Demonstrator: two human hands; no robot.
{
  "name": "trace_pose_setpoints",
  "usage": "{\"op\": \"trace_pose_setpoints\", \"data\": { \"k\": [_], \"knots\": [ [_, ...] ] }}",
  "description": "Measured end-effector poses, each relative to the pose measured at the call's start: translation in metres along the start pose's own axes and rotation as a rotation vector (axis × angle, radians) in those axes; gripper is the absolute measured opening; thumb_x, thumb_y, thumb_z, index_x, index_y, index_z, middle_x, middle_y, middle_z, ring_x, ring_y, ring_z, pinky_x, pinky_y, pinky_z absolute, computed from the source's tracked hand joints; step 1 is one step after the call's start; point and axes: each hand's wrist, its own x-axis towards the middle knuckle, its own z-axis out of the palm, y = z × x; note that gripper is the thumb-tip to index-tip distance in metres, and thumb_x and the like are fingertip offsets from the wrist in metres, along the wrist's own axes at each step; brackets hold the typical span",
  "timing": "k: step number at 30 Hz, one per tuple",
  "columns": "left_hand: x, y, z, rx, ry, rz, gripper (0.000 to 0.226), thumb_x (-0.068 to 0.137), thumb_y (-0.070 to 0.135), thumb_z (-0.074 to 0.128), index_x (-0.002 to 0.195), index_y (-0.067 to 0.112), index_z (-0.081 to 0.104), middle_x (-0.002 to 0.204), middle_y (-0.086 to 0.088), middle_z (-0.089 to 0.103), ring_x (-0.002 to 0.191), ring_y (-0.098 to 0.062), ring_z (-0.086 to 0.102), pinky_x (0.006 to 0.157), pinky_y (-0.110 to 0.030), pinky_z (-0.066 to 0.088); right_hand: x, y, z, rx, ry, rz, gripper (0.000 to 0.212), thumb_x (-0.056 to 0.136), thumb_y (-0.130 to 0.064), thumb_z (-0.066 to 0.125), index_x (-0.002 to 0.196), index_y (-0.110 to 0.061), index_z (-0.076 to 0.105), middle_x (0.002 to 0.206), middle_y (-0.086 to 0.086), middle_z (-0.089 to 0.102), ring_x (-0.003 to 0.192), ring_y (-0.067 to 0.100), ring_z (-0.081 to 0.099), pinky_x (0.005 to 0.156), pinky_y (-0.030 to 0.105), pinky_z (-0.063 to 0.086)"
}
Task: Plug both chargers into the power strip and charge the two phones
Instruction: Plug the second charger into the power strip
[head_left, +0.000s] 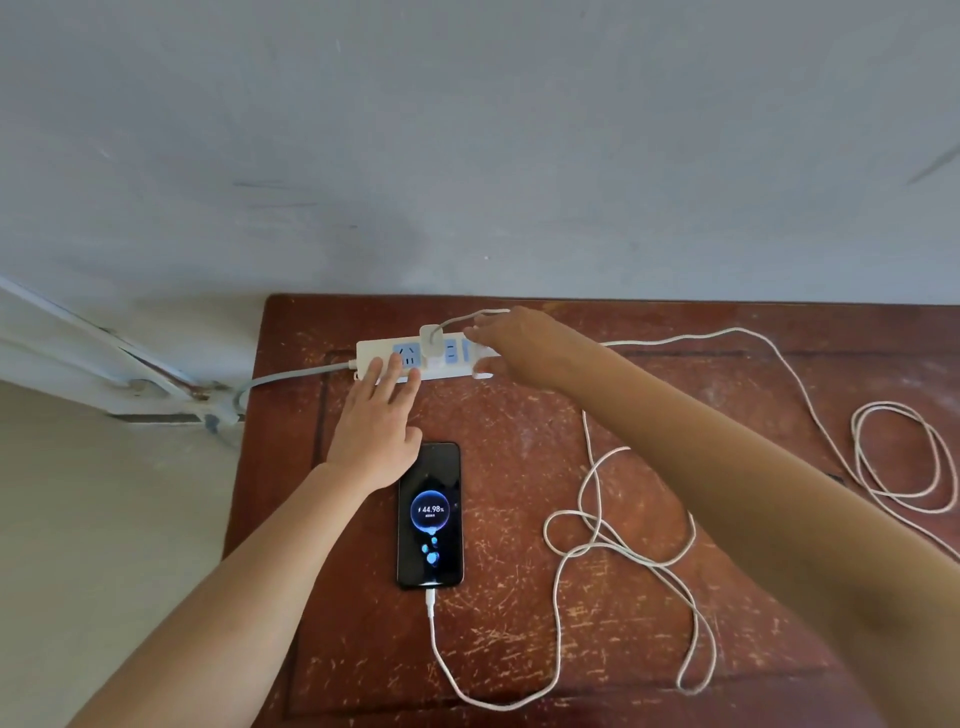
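A white power strip (376, 352) with blue sockets lies at the back of the brown table (519, 467). One white charger (431, 340) stands plugged into its middle. My left hand (376, 431) rests flat on the strip's left part, fingers apart. My right hand (511, 345) curls over the strip's right end, fingertips at the back edge and thumb at the front; what lies under the palm is hidden. A black phone (430, 514) lies face up, its screen showing 44.98% with a charging sign, a white cable (434, 639) in its bottom port. Only this one phone shows.
A second white cable (779, 358) runs from under my right forearm to a coil (896, 452) at the table's right. Loose loops (618, 540) of the phone's cable lie mid-table. The strip's grey cord (291, 374) drops off the left edge. A grey wall stands directly behind.
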Motion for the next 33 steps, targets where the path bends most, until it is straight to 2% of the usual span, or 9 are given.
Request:
{"op": "trace_pose_setpoints", "data": {
  "k": [5, 8, 16, 19, 22, 24, 27, 30, 33],
  "knots": [
    [0.001, 0.000, 0.001, -0.028, 0.003, -0.011, 0.070, 0.099, 0.026, 0.048, 0.160, 0.018, 0.014, 0.170, -0.011, 0.001, 0.155, -0.033, -0.004, 0.124, -0.049, 0.009, 0.008, -0.009, 0.008, 0.064, -0.001, 0.048, 0.051, 0.097, -0.023, 0.067, 0.144, -0.012, 0.050, 0.143, 0.007, 0.061, 0.118, 0.027, 0.064, 0.086, 0.034, 0.055],
    [0.001, 0.001, 0.000, -0.039, -0.003, -0.014, 0.069, 0.100, 0.025, 0.047, 0.160, 0.018, 0.013, 0.170, -0.011, 0.001, 0.155, -0.033, -0.004, 0.124, -0.049, 0.010, 0.011, -0.006, 0.012, 0.041, -0.004, 0.063, 0.046, 0.098, -0.025, 0.065, 0.141, -0.011, 0.054, 0.142, 0.008, 0.061, 0.117, 0.029, 0.064, 0.088, 0.037, 0.054],
    [0.001, 0.004, -0.009, 0.017, -0.093, -0.039, 0.072, 0.100, 0.034, 0.045, 0.160, 0.020, 0.009, 0.170, -0.011, -0.004, 0.155, -0.034, -0.006, 0.124, -0.050, 0.010, 0.008, -0.010, 0.031, 0.108, 0.034, 0.119, 0.059, 0.098, -0.024, 0.066, 0.152, -0.015, 0.043, 0.165, 0.002, 0.032, 0.128, 0.032, 0.060, 0.096, 0.044, 0.055],
    [0.003, 0.003, -0.022, 0.091, -0.184, -0.035, 0.071, 0.100, 0.038, 0.042, 0.160, 0.021, 0.008, 0.170, -0.009, -0.004, 0.155, -0.032, -0.005, 0.125, -0.055, 0.011, 0.001, -0.016, 0.026, 0.020, 0.069, 0.137, 0.058, 0.097, -0.025, 0.067, 0.150, -0.020, 0.045, 0.163, 0.001, 0.038, 0.129, 0.030, 0.058, 0.092, 0.044, 0.057],
    [0.004, 0.010, -0.048, 0.142, -0.228, -0.056, 0.062, 0.101, 0.039, 0.038, 0.158, 0.022, 0.021, 0.170, -0.005, 0.009, 0.155, -0.030, 0.009, 0.123, -0.061, 0.013, -0.014, -0.022, 0.017, -0.114, 0.147, 0.118, 0.062, 0.091, -0.026, 0.073, 0.147, -0.018, 0.047, 0.160, 0.011, 0.039, 0.139, 0.031, 0.047, 0.102, 0.044, 0.050],
    [-0.001, 0.016, -0.065, 0.179, -0.148, -0.065, 0.054, 0.101, 0.036, 0.037, 0.152, 0.018, 0.033, 0.167, -0.006, 0.022, 0.151, -0.030, 0.022, 0.120, -0.064, 0.019, -0.033, -0.023, 0.007, -0.103, 0.238, 0.165, 0.062, 0.094, -0.034, 0.068, 0.149, -0.017, 0.044, 0.160, 0.013, 0.038, 0.143, 0.032, 0.042, 0.109, 0.044, 0.044],
    [-0.019, 0.031, -0.081, 0.174, 0.024, -0.039, 0.053, 0.102, 0.035, 0.039, 0.151, 0.015, 0.036, 0.165, -0.009, 0.027, 0.151, -0.032, 0.024, 0.118, -0.063, 0.023, -0.078, -0.023, 0.003, -0.006, 0.355, 0.277, 0.053, 0.101, -0.037, 0.053, 0.149, -0.016, 0.045, 0.158, 0.012, 0.043, 0.139, 0.031, 0.046, 0.110, 0.044, 0.041],
    [-0.035, 0.060, -0.085, 0.051, 0.178, 0.050, 0.052, 0.102, 0.032, 0.043, 0.150, 0.013, 0.040, 0.163, -0.012, 0.032, 0.150, -0.034, 0.026, 0.117, -0.063, 0.023, -0.134, -0.013, 0.013, 0.028, 0.364, 0.373, 0.054, 0.102, -0.040, 0.050, 0.150, -0.017, 0.044, 0.157, 0.011, 0.044, 0.140, 0.030, 0.045, 0.110, 0.044, 0.040],
    [-0.040, 0.102, -0.076, -0.042, 0.223, 0.144, 0.053, 0.103, 0.033, 0.042, 0.152, 0.013, 0.038, 0.165, -0.013, 0.028, 0.152, -0.033, 0.021, 0.119, -0.062, 0.019, -0.193, 0.003, 0.034, 0.052, 0.335, 0.518, 0.055, 0.102, -0.040, 0.050, 0.151, -0.017, 0.042, 0.158, 0.011, 0.042, 0.143, 0.029, 0.042, 0.112, 0.045, 0.038]
  ]
}}
